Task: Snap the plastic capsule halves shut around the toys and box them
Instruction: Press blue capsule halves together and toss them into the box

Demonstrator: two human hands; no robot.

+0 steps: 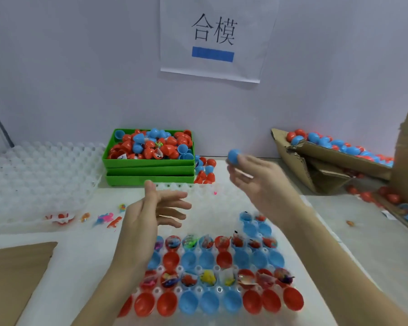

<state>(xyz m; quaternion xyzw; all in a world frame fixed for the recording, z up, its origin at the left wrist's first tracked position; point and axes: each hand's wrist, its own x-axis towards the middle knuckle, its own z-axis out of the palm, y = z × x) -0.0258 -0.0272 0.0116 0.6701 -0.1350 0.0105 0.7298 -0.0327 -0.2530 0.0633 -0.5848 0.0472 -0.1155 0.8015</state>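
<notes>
Setting: pale wall with a taped paper sign (213, 38) bearing two black characters and a blue bar, above a white desk (85, 255).
Right grip: right hand (257, 182) raised over the desk, fingertips pinching a round blue plastic capsule (234, 156).
Left grip: left hand (151, 215) held up, fingers spread and loose, holding nothing.
Below the hands: clear plastic dimpled tray (212, 201) on the desk, near rows filled with open red and blue capsule halves (212, 302), alternate rows carrying small toys (207, 277).
Behind: stacked green plastic bins (149, 170) heaped with loose capsule halves.
Right: torn brown cardboard box (335, 161) holding closed red-and-blue capsules.
Left: more empty clear trays (40, 170); a few loose toys just beside them.
</notes>
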